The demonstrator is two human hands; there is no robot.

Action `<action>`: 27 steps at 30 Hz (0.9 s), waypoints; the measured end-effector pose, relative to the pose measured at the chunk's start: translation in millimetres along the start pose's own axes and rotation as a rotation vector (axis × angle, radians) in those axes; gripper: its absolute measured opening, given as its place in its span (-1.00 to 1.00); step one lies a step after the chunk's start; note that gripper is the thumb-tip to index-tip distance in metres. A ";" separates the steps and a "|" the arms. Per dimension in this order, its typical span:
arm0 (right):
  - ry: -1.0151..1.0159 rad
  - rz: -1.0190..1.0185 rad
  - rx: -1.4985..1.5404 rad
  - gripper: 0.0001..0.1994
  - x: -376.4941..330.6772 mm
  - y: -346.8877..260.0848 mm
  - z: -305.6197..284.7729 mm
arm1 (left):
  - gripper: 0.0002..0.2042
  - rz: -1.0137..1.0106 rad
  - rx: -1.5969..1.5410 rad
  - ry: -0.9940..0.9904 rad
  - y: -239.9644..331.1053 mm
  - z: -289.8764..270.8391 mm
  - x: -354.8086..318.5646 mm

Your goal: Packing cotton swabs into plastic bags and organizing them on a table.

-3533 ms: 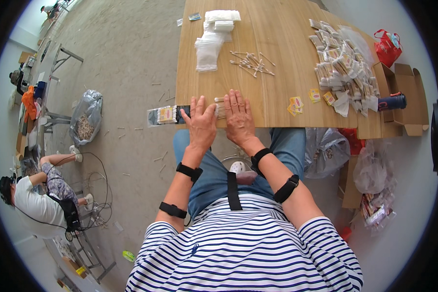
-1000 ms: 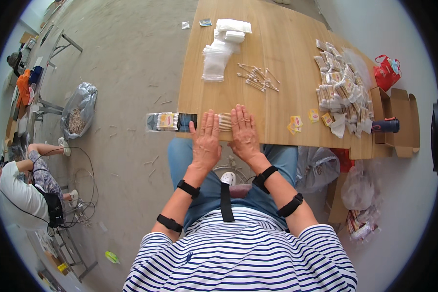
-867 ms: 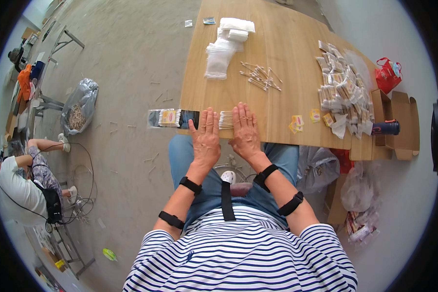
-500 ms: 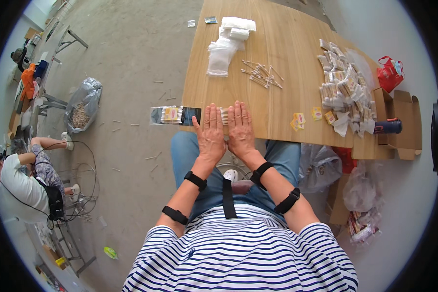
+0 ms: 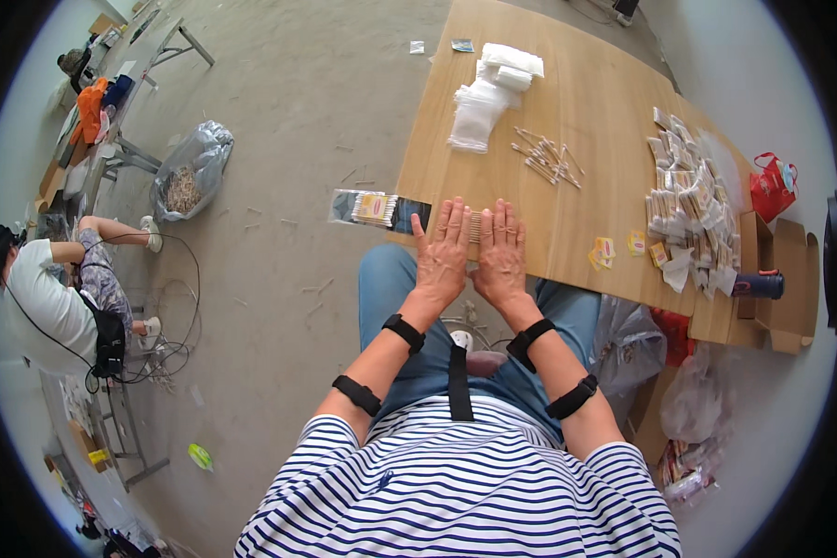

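Both palms face down at the near edge of the wooden table (image 5: 614, 167). Between my left hand (image 5: 443, 249) and my right hand (image 5: 501, 253) shows a narrow row of cotton swabs (image 5: 474, 227). My fingers are stretched out flat on either side of it, and partly cover it. Left of my left hand, a flat bundle of cotton swabs with a yellow and white card (image 5: 374, 207) lies on a dark strip (image 5: 409, 216) at the table's left edge. Farther back are loose cotton swabs (image 5: 551, 160) and a stack of clear plastic bags (image 5: 475, 119).
At right lie yellow and white cards (image 5: 603, 252), a heap of filled swab packets (image 5: 693, 200), a dark bottle (image 5: 759, 285), an open cardboard box (image 5: 789, 288) and a red bag (image 5: 772, 189). Leftward, a clear sack (image 5: 195, 167) stands on the floor near a seated person (image 5: 56, 288).
The view has turned, so the table and things on it appear farther right and slightly tilted. My hands remain flat on either side of the swab row.
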State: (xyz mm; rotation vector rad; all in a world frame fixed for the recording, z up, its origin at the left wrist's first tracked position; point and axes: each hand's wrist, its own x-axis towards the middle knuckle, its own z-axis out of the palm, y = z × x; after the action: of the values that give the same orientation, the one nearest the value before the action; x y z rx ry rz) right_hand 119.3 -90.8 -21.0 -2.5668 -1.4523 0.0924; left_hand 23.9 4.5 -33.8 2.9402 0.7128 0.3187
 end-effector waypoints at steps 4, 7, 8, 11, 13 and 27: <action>0.012 -0.009 0.036 0.10 -0.3 7.6 -2.2 | -0.13 -0.068 -0.349 -0.012 -11.9 -55.8 -7.0; -0.003 -0.021 0.004 0.12 -0.5 2.7 -7.9 | -0.37 -0.203 -0.685 0.296 -61.6 -44.0 -40.1; -0.010 -0.028 -0.027 0.14 -0.9 2.6 -8.5 | -0.50 -0.428 -0.853 0.229 -77.9 -41.3 -49.6; -0.013 -0.029 -0.037 0.17 -0.1 0.2 -8.7 | -0.59 -0.773 -1.286 0.154 -114.3 -35.6 -63.5; -0.020 -0.023 -0.007 0.17 0.0 -1.2 -12.7 | -0.57 -0.897 -1.557 0.152 -118.9 -30.3 -61.1; 0.004 -0.042 0.060 0.21 3.5 -14.5 -11.5 | -0.58 -1.080 -2.240 0.251 -135.0 20.9 10.0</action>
State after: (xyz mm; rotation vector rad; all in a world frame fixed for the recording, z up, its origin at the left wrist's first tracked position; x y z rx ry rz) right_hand 110.6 -82.1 -6.8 -2.4863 -1.4782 0.1234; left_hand -22.4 127.7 -72.0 0.3287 0.8100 0.6379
